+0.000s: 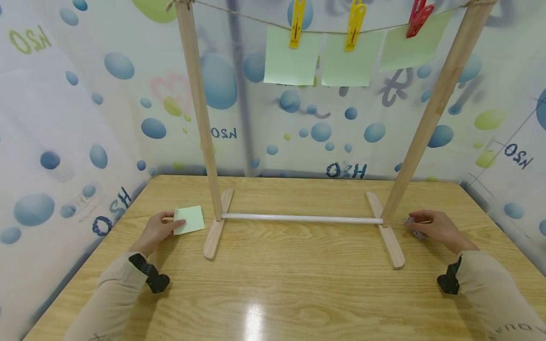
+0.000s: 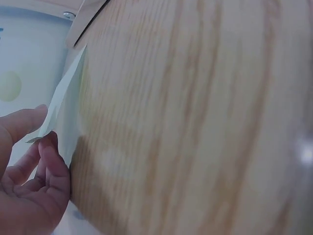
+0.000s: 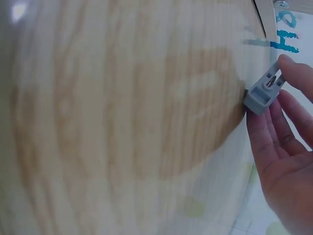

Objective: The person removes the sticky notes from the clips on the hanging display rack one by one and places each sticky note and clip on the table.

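Observation:
At the left of the table, my left hand (image 1: 159, 230) pinches a pale green paper square (image 1: 191, 219) by its near left edge, between thumb and fingers. Seen from the left wrist, the paper (image 2: 62, 93) tilts up off the wood. On the right, beyond the stand's foot, my right hand (image 1: 436, 228) holds a small grey clothespin (image 3: 264, 92) between thumb and fingers, low at the tabletop. Three green paper squares hang from a string (image 1: 256, 20), one under a yellow clothespin (image 1: 297, 23), one under another yellow clothespin (image 1: 355, 26), the last under a red clothespin (image 1: 419, 19).
A wooden stand holds the string between its left post (image 1: 198, 104) and right post (image 1: 439, 104). A white rod (image 1: 303, 218) joins the posts low down, above the wooden table (image 1: 290, 284). Behind is a patterned curtain (image 1: 273, 123).

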Demonstrator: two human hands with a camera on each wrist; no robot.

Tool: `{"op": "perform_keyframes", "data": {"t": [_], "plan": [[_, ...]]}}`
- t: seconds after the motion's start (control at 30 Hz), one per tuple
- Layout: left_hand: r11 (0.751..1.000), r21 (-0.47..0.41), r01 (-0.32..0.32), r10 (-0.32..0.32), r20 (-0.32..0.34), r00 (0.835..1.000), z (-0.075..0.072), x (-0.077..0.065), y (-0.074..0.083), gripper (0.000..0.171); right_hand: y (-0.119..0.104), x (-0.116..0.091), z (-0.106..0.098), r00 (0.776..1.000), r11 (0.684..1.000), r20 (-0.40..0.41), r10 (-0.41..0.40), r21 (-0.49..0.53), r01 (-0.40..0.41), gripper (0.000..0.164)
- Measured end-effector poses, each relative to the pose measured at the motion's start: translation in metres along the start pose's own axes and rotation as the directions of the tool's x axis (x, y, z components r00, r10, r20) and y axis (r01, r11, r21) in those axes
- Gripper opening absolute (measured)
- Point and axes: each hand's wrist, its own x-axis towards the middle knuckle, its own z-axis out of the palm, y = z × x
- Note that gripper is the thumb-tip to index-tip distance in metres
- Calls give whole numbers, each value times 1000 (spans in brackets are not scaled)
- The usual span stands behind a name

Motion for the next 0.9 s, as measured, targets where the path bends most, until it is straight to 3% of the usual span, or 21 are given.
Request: {"op": "perform_keyframes", "data": {"t": [0.37,0.9], "plan": [[999,25,45,-45,13,999,-1,2,-5,63,4,6,2,1000,1000,20,15,-22,-15,65],[998,-27,63,-63,-7,998,0,0,-3,60,1,8,4,1000,1000,8,-8,-10,8,63]]}}
